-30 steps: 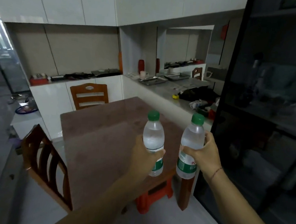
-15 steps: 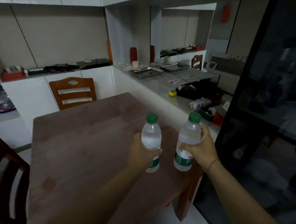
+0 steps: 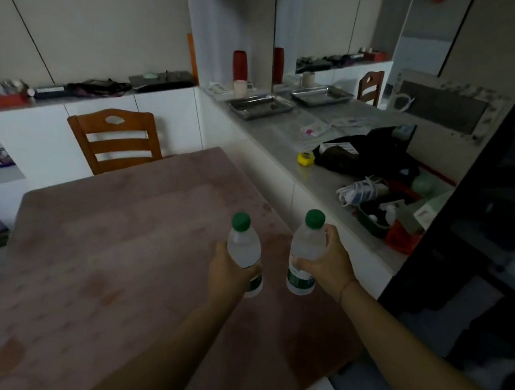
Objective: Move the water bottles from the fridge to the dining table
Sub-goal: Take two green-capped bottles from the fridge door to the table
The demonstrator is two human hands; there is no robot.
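Water bottles upright above the dining table [image 3: 116, 259], left bottle [image 3: 244, 250] wrapped in left hand [image 3: 229, 271] fingers, right bottle [image 3: 304, 253] clamped in right hand [image 3: 327, 262] fingers; setting-down step apparently underway, next calling for lowering both bases flat, then releasing.

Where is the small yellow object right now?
In the head view the small yellow object lies on the grey counter to the right of the dining table, just left of the black bag and beyond both held bottles.

Bottles [image 3: 305, 257] seemingly above table [image 3: 100, 257], counter [image 3: 287, 140] right.
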